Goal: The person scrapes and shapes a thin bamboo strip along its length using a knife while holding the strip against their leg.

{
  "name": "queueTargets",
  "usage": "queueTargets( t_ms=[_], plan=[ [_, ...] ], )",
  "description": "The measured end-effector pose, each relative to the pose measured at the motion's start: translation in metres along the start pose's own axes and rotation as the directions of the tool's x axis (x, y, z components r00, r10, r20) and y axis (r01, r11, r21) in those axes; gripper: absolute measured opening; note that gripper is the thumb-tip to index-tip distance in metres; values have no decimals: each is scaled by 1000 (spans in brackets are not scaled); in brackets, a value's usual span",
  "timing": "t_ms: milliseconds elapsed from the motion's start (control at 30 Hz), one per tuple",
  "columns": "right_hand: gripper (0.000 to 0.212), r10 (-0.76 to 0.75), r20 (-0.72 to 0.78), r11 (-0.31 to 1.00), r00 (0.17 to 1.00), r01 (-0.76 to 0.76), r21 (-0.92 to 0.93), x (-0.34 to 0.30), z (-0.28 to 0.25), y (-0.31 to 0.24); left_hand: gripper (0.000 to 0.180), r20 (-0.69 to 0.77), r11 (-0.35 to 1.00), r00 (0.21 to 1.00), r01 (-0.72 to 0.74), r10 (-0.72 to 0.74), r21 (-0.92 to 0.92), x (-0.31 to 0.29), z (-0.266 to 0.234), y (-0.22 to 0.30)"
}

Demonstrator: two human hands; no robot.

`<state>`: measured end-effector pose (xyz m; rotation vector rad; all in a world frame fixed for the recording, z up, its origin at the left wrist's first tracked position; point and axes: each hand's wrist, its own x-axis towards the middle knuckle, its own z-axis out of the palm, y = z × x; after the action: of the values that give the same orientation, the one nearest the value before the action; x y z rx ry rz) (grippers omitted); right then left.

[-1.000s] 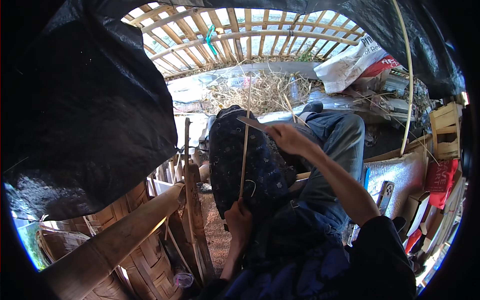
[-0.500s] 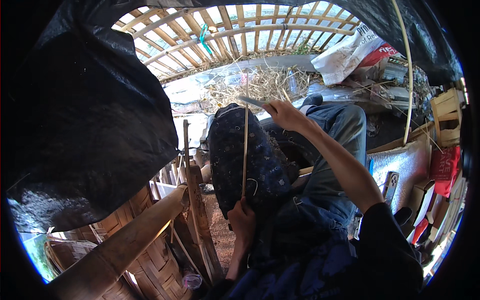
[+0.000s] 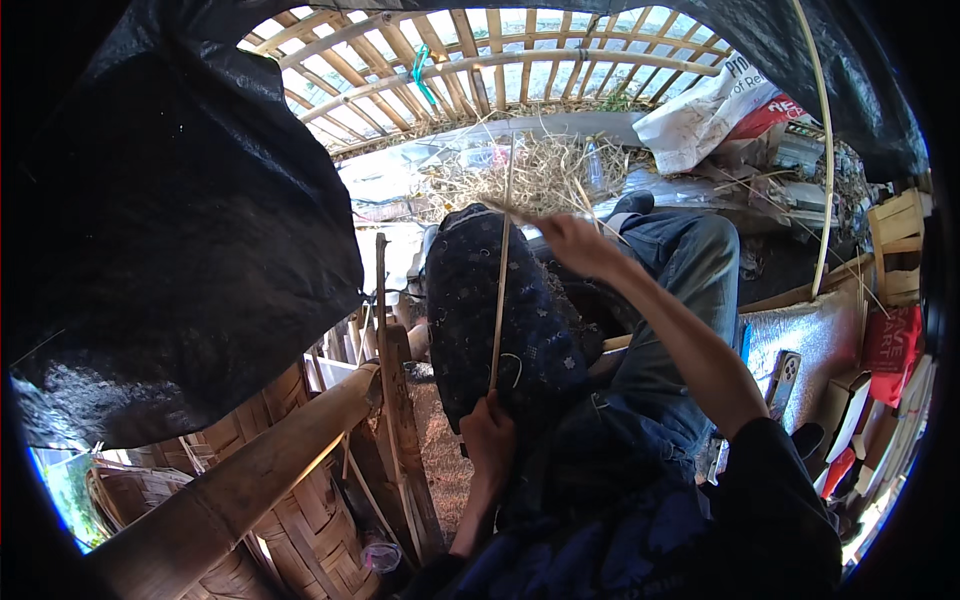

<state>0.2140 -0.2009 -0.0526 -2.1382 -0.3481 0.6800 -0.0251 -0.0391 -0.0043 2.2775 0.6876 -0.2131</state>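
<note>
Pale bamboo makes the long, thin strip (image 3: 503, 300) which we hold upright before us, over the dark patterned cloth (image 3: 462, 300) that lies on our left leg. Our left hand (image 3: 488, 430) is folded into a fist around the lower end of this strip, close to our body. Our right hand (image 3: 577, 246) is wrapped tightly around the knife (image 3: 516, 212), whose handle is hidden inside the fingers. Its blade points to the left and crosses the strip in its upper part; we cannot tell if it presses on it.

Beyond our knees lies a heap of light shavings (image 3: 545, 170), with a clear bottle (image 3: 594, 168) standing among them, and behind these is the bamboo lattice (image 3: 500, 73). At our left, a black plastic sheet (image 3: 180, 240) hangs above a thick bamboo pole (image 3: 240, 480). At our right, beyond the leg in blue jeans (image 3: 685, 275), we see a phone (image 3: 786, 378) and, near to it, a red bag (image 3: 893, 350).
</note>
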Motion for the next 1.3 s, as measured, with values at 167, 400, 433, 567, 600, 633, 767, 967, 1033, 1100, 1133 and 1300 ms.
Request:
queueTargets(
  t_ms=[167,400,433,567,600,633,767,967,1033,1100,1133,1300],
  plan=[
    [43,1,-219,1000,976,-7,-26,6,10,5,31,-9,1000,1000,-2,2,-27,1,3,-7],
    [40,-69,162,998,984,66,25,-75,55,-12,30,-11,998,999,33,-34,-53,0,4,-6],
    [40,-69,164,997,984,66,27,-75,53,-14,30,-14,999,999,32,-33,-36,1,4,-6],
    [39,-75,114,989,991,59,134,-56,36,-17,31,-5,999,1000,30,-30,-11,1,2,-6],
    [38,-89,11,978,996,85,192,-48,28,-17,31,-17,1000,1000,5,-6,-5,1,3,-7],
    [38,-90,9,977,996,86,195,-38,22,-13,31,-31,1000,999,-16,16,4,0,5,-8],
    [38,-98,-217,995,971,103,9,-24,26,-3,31,-34,999,999,-25,24,-25,2,5,-7],
    [38,-93,98,996,991,92,22,-71,45,-21,33,7,999,999,36,-36,3,0,3,-8],
    [37,-137,121,989,983,130,64,-80,41,-30,33,-8,1000,1000,28,-28,-2,1,2,-6],
    [36,-179,136,981,974,166,102,-78,38,-32,34,30,999,999,22,-21,-44,0,-5,-6],
    [34,-175,-8,971,985,174,166,-68,35,-29,35,63,996,998,27,-21,-82,1,-9,-6],
    [32,-5,-246,942,969,87,323,-27,38,-24,39,323,949,942,184,-95,-257,4,-30,-3]
  ],
)
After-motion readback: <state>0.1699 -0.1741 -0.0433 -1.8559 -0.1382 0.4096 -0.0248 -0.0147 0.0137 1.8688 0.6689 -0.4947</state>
